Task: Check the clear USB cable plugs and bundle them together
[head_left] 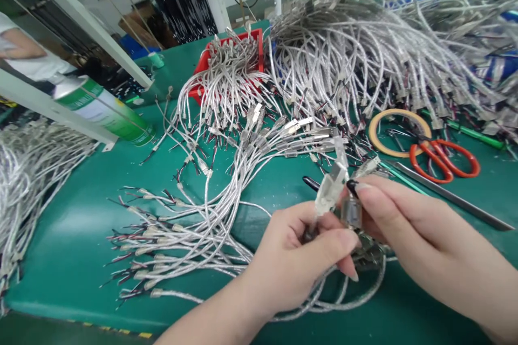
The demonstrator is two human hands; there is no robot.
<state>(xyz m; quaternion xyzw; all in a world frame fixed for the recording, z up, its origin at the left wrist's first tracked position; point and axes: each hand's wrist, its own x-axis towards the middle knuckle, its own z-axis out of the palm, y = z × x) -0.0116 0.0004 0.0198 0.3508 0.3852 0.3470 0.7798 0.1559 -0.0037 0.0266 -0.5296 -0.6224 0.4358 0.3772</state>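
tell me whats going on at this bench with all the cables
A person is working at a green table heaped with short silver cables. Both hands meet over the near edge: the left hand and right hand pinch a clear connector on a cable end between the fingertips. More cables fan out loose to the left. Orange-handled scissors, a tape roll and a green spray can lie nearby.

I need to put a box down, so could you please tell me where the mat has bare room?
Bare mat lies at the near left, between the left cable heap, the spray can and the loose cables. The right is crowded: scissors, tape ring, big cable pile.
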